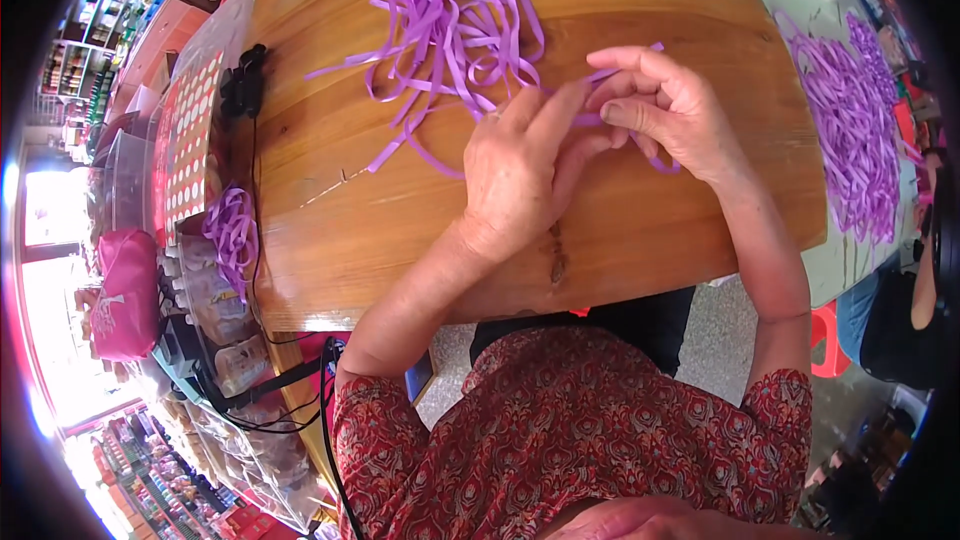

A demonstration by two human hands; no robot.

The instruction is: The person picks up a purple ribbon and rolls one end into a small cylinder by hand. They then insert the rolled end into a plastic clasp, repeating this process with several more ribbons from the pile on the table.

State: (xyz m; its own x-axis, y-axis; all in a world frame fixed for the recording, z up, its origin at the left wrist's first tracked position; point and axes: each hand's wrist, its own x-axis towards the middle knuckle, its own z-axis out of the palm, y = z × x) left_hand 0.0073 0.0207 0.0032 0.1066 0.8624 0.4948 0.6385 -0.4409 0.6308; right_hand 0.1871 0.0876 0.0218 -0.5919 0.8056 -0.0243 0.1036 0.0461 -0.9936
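As your left grip [512,168] and right grip [677,120] nearly meet above the tabletop [650,240], both pinched closed on it, a narrow, flat, purple ribbon [587,120] runs between their fingertips.

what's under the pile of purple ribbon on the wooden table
The wooden table shows through gaps and around the loose edges of the purple ribbon pile. Where the loops overlap most thickly, whatever lies beneath is covered and can't be seen.
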